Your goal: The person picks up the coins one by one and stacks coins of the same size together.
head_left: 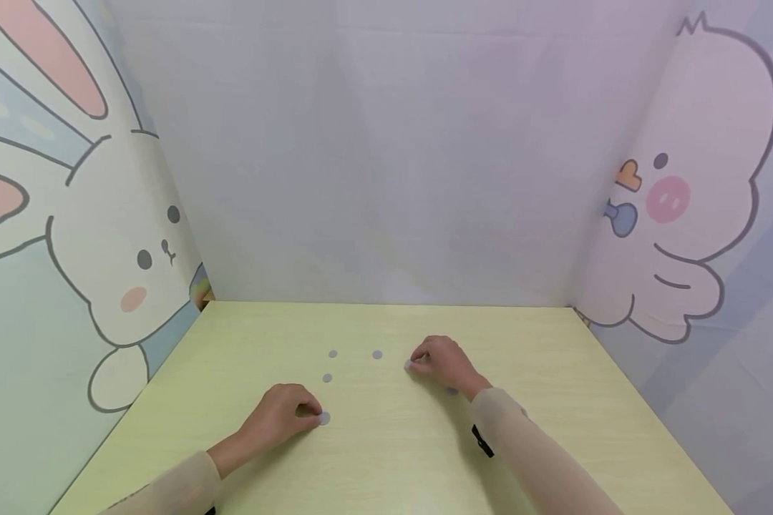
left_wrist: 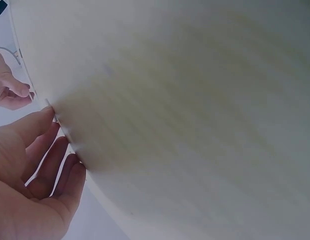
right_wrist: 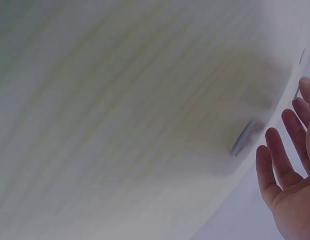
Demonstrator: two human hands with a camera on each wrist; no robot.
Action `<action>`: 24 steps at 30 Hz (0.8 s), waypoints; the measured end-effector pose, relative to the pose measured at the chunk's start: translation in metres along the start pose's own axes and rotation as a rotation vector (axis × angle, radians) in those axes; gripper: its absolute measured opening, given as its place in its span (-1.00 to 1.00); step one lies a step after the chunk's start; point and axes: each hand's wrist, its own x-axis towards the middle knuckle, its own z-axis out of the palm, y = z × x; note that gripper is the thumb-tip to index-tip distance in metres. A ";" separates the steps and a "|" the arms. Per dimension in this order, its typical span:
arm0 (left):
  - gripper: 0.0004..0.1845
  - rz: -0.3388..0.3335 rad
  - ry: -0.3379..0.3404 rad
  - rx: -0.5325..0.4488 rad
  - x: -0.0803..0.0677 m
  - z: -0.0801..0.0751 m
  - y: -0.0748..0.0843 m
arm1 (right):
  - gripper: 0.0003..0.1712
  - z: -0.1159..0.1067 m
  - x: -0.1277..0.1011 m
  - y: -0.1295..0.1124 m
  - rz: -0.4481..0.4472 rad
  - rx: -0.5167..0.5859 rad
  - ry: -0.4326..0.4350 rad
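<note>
Head view: pale yellow-green table (head_left: pixel 554 400) enclosed by cartoon-printed panels — a rabbit (head_left: pixel 112 265) on the left wall, a chick (head_left: pixel 696 200) on the right wall, a plain back panel between them.

Small grey discs lie flat on the table, mid-field. Three are free: one disc (head_left: pixel 333 354) at rear left, a second disc (head_left: pixel 377 354) just to its right, a third disc (head_left: pixel 327 378) nearer the person, below the first. All three are apart from one another and from both hands.

Left hand (head_left: pixel 277 415): palm down on the table, fingers curled loosely, fingertips at a fourth disc (head_left: pixel 324 418) which peeks out just beyond them. The fingertips touch or nearly touch its edge; whether it is pinched or only touched, I cannot tell. In the left wrist view the left-hand fingers (left_wrist: pixel 47 165) look relaxed and slightly parted, close to the table surface; the frame is blurred.

Right hand (head_left: pixel 444 363): knuckles up, fingers curled down toward the table, tips at a pale grey spot (head_left: pixel 409 365) on its left side — probably another disc, partly hidden. Grip not resolvable there. A further grey patch (head_left: pixel 451 390) shows by the wrist. The right wrist view shows straight, slightly spread fingers (right_wrist: pixel 280 160) just beside a grey disc seen edge-on (right_wrist: pixel 243 138) on the table; blurred.

Both forearms wear beige sleeves (head_left: pixel 541 458).
</note>
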 end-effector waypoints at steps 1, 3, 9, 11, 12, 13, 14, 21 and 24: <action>-0.91 -0.001 0.000 -0.001 0.000 0.000 0.000 | -0.87 0.000 0.000 -0.001 0.001 0.009 -0.005; -0.91 -0.003 0.000 -0.004 0.000 0.000 0.001 | -0.89 0.000 -0.001 -0.004 -0.008 0.033 -0.013; -0.91 -0.003 0.001 -0.003 -0.001 -0.001 0.002 | -0.89 0.000 -0.005 -0.016 -0.047 0.079 -0.017; -0.91 -0.004 0.001 -0.003 -0.001 -0.001 0.002 | -0.90 0.001 -0.005 -0.021 -0.070 0.084 -0.013; -0.91 -0.005 0.002 -0.003 -0.001 -0.001 0.002 | -0.90 0.002 -0.005 -0.024 -0.076 0.087 -0.014; -0.90 -0.006 0.003 -0.003 -0.001 -0.001 0.002 | -0.90 0.002 -0.005 -0.027 -0.085 0.084 -0.016; -0.90 -0.007 0.003 -0.003 -0.001 -0.001 0.002 | -0.90 0.003 -0.005 -0.029 -0.093 0.083 -0.017; -0.89 -0.018 0.000 0.000 -0.001 -0.001 0.003 | -0.87 0.007 -0.004 -0.049 -0.104 0.108 -0.038; -0.89 -0.019 0.000 0.003 -0.001 -0.001 0.003 | -0.86 0.010 -0.006 -0.057 -0.116 0.120 -0.039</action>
